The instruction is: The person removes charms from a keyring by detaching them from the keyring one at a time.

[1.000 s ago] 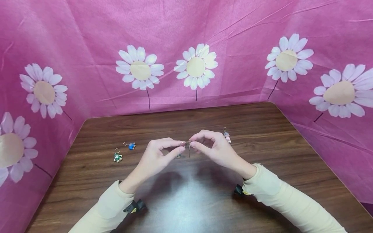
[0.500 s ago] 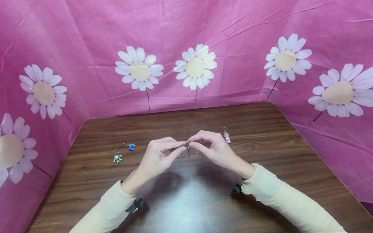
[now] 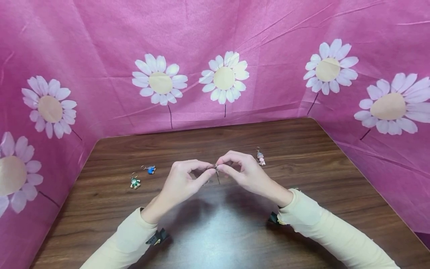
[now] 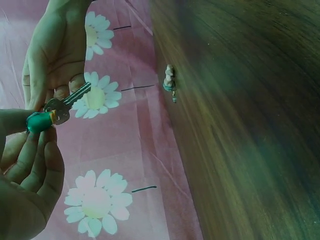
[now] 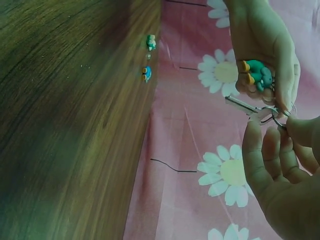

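In the head view my left hand [image 3: 186, 179] and right hand [image 3: 246, 172] meet above the table, a silver key [image 3: 218, 178] hanging between their fingertips. My left hand pinches an elephant keychain by its ring end; its small green elephant figure [image 5: 257, 74] with orange feet dangles by the left palm in the right wrist view. There, the right thumb and fingers pinch the metal key ring [image 5: 276, 120] close to the key's head. The left wrist view has the green figure [image 4: 39, 121] and the key [image 4: 77, 96] partly overlapping; the exact ring join is hidden by fingers.
On the left of the wooden table [image 3: 215, 239] lie a blue figure keychain [image 3: 151, 170] and a green-and-white one [image 3: 135, 183]. A pink figure keychain with a grey top [image 3: 261, 157] lies beyond the right hand. Pink flowered cloth [image 3: 191, 33] walls the table in.
Both hands stay nearly in place, their fingertips now slightly closer together. The key's hanging angle has shifted a little. The other keychains have not moved.
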`<state>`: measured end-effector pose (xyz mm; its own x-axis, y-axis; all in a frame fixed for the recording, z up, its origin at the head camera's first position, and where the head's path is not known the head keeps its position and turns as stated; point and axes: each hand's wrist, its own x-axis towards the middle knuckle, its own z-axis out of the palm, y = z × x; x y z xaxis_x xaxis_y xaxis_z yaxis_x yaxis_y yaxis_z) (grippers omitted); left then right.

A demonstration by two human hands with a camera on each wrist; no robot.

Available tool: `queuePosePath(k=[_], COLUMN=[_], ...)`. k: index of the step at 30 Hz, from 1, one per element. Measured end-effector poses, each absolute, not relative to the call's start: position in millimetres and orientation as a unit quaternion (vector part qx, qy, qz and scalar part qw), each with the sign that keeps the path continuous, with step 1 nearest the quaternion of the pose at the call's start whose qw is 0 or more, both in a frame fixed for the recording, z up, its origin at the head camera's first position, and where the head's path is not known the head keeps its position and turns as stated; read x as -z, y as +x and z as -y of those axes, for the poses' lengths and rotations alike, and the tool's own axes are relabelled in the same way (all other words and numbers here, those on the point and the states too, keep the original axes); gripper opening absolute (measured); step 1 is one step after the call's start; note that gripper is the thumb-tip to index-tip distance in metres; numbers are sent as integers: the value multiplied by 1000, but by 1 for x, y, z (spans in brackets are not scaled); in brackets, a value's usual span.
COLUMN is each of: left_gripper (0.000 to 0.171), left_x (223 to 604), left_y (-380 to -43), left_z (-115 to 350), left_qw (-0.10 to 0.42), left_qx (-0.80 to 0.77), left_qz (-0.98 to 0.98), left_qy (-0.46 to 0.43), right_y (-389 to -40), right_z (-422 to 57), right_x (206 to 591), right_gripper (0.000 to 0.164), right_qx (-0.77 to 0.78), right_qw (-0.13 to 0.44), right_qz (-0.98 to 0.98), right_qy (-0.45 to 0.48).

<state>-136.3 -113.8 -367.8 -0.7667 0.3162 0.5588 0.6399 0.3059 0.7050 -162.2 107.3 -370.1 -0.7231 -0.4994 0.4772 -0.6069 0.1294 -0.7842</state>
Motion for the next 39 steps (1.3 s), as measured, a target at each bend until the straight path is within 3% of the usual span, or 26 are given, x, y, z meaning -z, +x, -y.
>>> queuePosePath(k=[6,15,21,39], left_gripper=[4,10,14,13], left_x=[366,361,359,363], left_y=[-136,-134,-134,-133], left_z=[114,116,117,119], left_qw=[156,75,29,46], left_qx=[518,586,581,543], left_qz=[788,771,785,810], left_qy=[-294,-237,-215,-218], right_y=[-162,-162,-162,-161], right_z=[-107,-108,-108,-108], right_x=[370,372,372,369], right_gripper=[12,9,7,10], right_qx=[-557,-540,-605,-614], right_qw=[31,42,0,-4], right_qz=[743,758,725,720], right_qy=[371,364,330,324])
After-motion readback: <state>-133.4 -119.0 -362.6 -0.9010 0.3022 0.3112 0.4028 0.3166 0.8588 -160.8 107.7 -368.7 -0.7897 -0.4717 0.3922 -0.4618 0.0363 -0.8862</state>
